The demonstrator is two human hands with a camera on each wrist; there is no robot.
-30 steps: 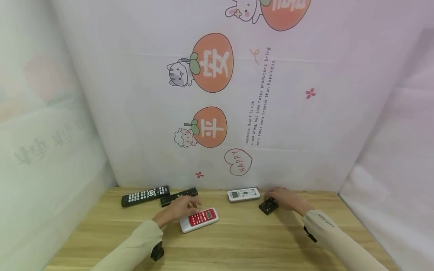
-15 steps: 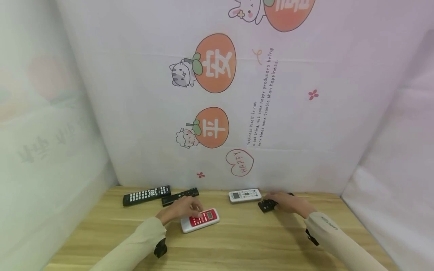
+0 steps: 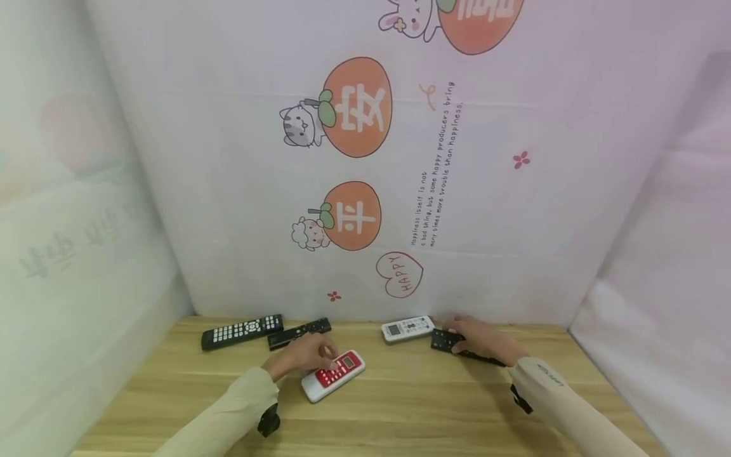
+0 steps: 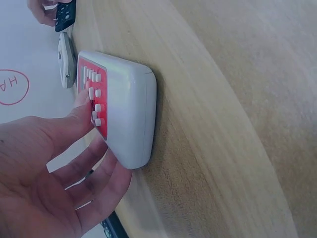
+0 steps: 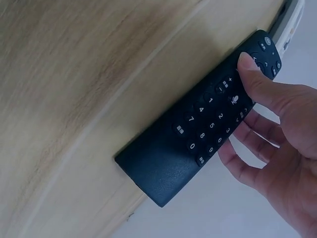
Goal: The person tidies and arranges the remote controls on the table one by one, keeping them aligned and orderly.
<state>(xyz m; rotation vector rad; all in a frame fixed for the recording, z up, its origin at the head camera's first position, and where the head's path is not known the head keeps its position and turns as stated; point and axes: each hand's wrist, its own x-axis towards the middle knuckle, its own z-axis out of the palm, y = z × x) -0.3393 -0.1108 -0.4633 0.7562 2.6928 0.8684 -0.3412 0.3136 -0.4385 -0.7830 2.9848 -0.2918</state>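
Observation:
My left hand (image 3: 305,353) grips a white air-conditioner remote (image 3: 318,385) with a red button panel. In the left wrist view the thumb presses on the red panel, and the other fingers bend along the remote's far side (image 4: 130,114). On the right, my right hand (image 3: 482,337) holds a slim black remote (image 3: 442,341) by its sides. The right wrist view has the thumb on the upper buttons of this remote (image 5: 166,161) and curled fingers at the opposite edge. Its number keys face up, and its plain lower end sticks out past the hand.
A white remote with a small screen (image 3: 408,329) lies at the back, close to the black one's left end. Two more black remotes, one long with white keys (image 3: 242,332) and one slimmer (image 3: 298,333), lie at the back left. White printed cloth (image 3: 274,266) walls the wooden table (image 3: 371,419).
The black remote has turned clockwise in my right hand's hold, its near end swinging left. My left thumb has come down onto the red-panelled remote, which now slants more steeply.

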